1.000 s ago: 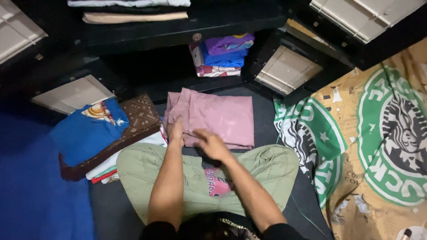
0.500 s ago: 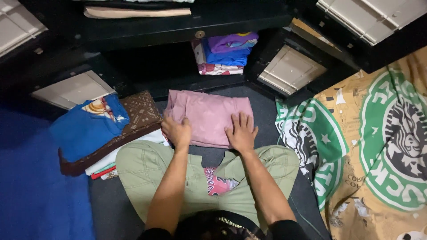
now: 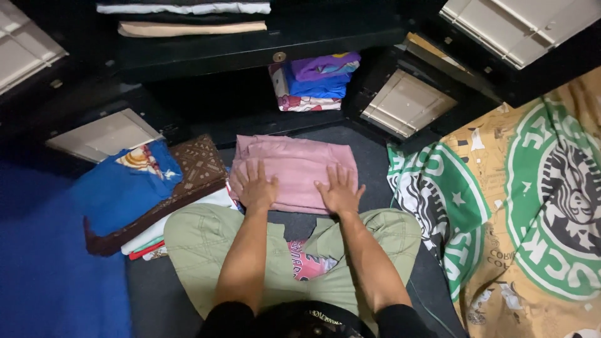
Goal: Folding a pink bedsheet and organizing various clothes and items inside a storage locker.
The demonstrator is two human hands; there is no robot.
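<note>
I see both hands lying flat, fingers spread, palms down on the near edge of a folded pink garment (image 3: 294, 170). The left hand (image 3: 255, 186) presses its near-left part and the right hand (image 3: 340, 189) its near-right part; neither pinches any cloth.

The pink garment lies on the dark grey floor (image 3: 375, 164) at twelve o'clock from my crossed legs in pale green trousers (image 3: 200, 241), just beyond the knees. It is folded into a rough rectangle whose long axis runs left to right, from nine to three o'clock, with one long edge facing me and the other facing the cabinet.

At ten o'clock from the hands sits a slanting stack of folded clothes (image 3: 147, 194): a blue piece on top, a brown patterned one under it, white and red edges below. Left of that spreads a blue mat (image 3: 44, 263).

At twelve o'clock stands a black cabinet (image 3: 206, 53), its lower shelf holding a small pile of purple, blue and pink folded clothes (image 3: 316, 80), its upper shelf holding white and beige folded pieces (image 3: 188, 19). At three o'clock a tan cloth with large green round prints (image 3: 526, 206) covers the floor.
</note>
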